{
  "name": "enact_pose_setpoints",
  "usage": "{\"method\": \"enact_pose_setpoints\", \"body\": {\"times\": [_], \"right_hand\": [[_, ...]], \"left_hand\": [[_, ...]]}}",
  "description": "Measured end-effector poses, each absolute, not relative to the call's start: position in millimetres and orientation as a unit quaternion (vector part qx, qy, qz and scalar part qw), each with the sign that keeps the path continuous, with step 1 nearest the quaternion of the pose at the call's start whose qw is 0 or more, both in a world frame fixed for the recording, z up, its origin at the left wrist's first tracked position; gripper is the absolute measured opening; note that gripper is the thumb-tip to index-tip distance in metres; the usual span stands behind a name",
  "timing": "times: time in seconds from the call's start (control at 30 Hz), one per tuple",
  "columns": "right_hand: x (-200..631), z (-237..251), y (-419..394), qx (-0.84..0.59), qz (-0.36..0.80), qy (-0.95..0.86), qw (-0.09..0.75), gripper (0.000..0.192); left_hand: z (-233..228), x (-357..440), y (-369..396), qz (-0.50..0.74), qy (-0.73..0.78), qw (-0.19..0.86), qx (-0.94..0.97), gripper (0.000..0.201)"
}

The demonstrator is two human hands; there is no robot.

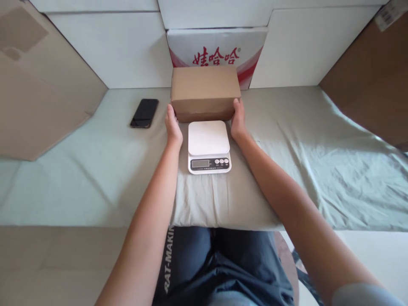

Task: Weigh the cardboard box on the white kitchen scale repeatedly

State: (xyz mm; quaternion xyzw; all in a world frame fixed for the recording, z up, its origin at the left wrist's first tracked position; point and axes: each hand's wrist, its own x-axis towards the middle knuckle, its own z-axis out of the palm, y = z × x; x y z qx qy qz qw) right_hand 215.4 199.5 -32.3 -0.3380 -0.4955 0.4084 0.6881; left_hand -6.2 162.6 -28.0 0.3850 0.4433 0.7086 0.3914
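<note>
Head view: brown cardboard box [205, 92] sits closed on the bench [287, 170], centre back, w/ both hands pressed flat vs. its short ends. Left hand [173, 125] on the box's left end, fingers up along the lower corner; right hand [238, 119] on the right end, thumb near the front edge. Both hands grasping the box between them, palms in. Can't tell if box is lifted or resting on the grey-green cloth [318, 140] covering the bench. Just in front of the box, between the wrists, a white kitchen scale [208, 146], platform bare, display and 3 buttons facing the person; it's near the box's front face, touching or not unclear. Box flaps shut, so contents not visible. Black phone [144, 113] lies flat left of the box, well apart from left hand. Behind the box stands a white carton w/ red print [219, 46].
</note>
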Motion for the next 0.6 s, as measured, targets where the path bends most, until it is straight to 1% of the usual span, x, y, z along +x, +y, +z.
{"method": "enact_pose_setpoints", "body": {"times": [0.13, 0.27, 0.4, 0.5, 0.6], "right_hand": [[216.0, -33.8, 198.0, -0.351, 0.424, -0.496, 0.672, 0.077], [215.6, -32.1, 194.1, -0.361, 0.416, -0.503, 0.666, 0.075], [217.2, -28.6, 191.0, -0.387, 0.411, -0.514, 0.646, 0.073], [218.7, -26.3, 191.4, -0.386, 0.417, -0.494, 0.658, 0.075], [219.7, -25.7, 193.6, -0.394, 0.428, -0.474, 0.661, 0.071]], "left_hand": [[-30.0, -9.2, 166.5, 0.708, 0.445, 0.387, 0.389, 0.072], [-31.7, -10.1, 168.4, 0.705, 0.443, 0.386, 0.396, 0.076], [-31.3, -10.6, 168.6, 0.705, 0.449, 0.394, 0.382, 0.069], [-30.4, -9.9, 167.5, 0.705, 0.445, 0.397, 0.384, 0.066], [-30.5, -8.6, 166.5, 0.708, 0.439, 0.394, 0.389, 0.061]]}}
